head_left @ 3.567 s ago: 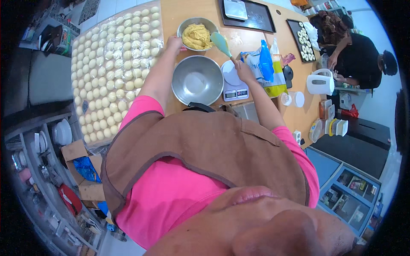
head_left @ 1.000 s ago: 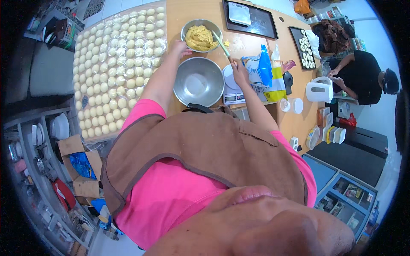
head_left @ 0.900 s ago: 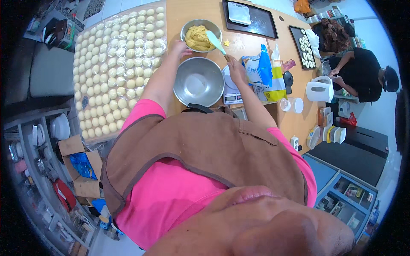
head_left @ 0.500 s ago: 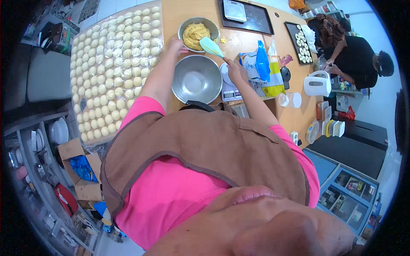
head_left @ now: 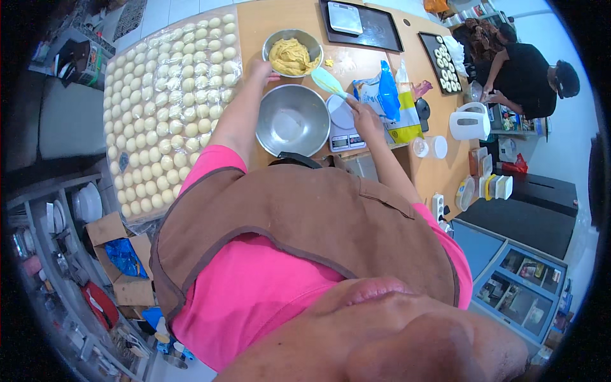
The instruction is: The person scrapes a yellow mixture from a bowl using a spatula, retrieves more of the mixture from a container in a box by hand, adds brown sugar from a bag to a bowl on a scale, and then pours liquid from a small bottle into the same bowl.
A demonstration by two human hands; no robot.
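Observation:
My left hand [head_left: 263, 72] grips the rim of a steel bowl of yellow mixture [head_left: 291, 56] at the top middle. My right hand [head_left: 359, 109] holds a mint-green spatula [head_left: 324, 80], its blade raised just outside that bowl's lower right rim, over the space beside the larger steel bowl [head_left: 293, 120]. That bowl stands nearer me and looks nearly empty. A small scale [head_left: 345, 141] with a white round plate lies under my right hand, beside blue and yellow bags [head_left: 386, 92]. Many pale dough balls [head_left: 153, 154] lie on a plastic-covered sheet to my left.
Two dark trays [head_left: 387, 37] [head_left: 431, 60] hold another scale and ring-shaped pieces. A white jug [head_left: 469, 130], lidded containers [head_left: 499, 187] and a power strip [head_left: 438, 209] sit at the right. A co-worker in black [head_left: 524, 79] works there. A cardboard box [head_left: 112, 226] and shelves are at left.
My right hand has moved right and toward me, drawing the spatula from inside the mixture bowl to outside its rim. My left hand stays on the bowl. The co-worker's arms have shifted.

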